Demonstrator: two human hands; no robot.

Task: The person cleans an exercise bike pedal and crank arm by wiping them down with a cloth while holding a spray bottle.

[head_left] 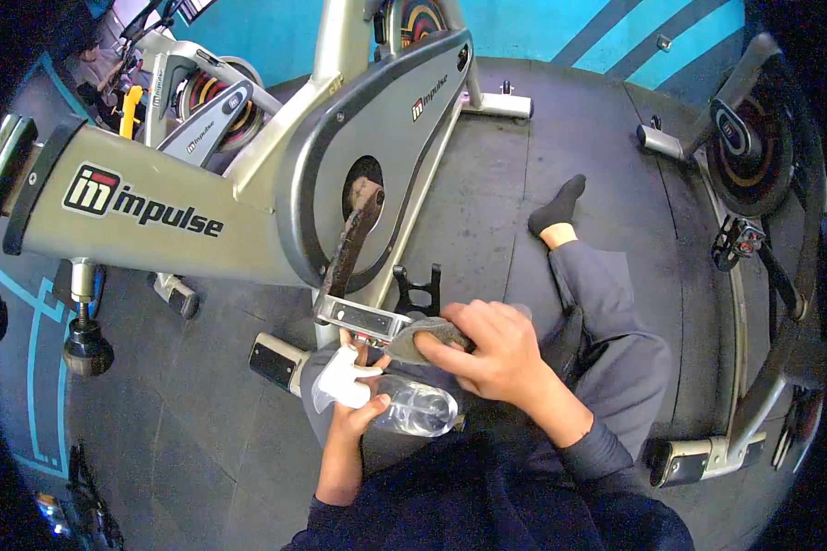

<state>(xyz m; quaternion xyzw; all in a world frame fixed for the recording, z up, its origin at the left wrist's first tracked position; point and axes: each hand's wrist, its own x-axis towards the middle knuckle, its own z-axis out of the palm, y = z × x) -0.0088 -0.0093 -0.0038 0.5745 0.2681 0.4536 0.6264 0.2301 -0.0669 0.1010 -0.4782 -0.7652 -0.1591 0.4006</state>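
Observation:
My left hand [351,418] is closed round the neck of a clear spray bottle [418,409] below the pedal. Its white trigger head [340,378] tips toward the left, and clear liquid shows inside. My right hand [496,354] grips a grey cloth [413,342], with the thumb pressed on it. The cloth lies right at the end of the bike's pedal [363,319]. From the pedal a dark crank arm [347,243] runs up to the grey chain guard [386,129] of the exercise bike. A black toe cage [417,289] stands up behind the pedal.
The bike's frame [156,202] spans the left, with an adjusting knob [87,349] under it and a floor foot [280,361] nearby. Another exercise bike [744,165] stands at the right, one more [207,115] behind. My leg [597,285] stretches over the dark floor mat [487,156].

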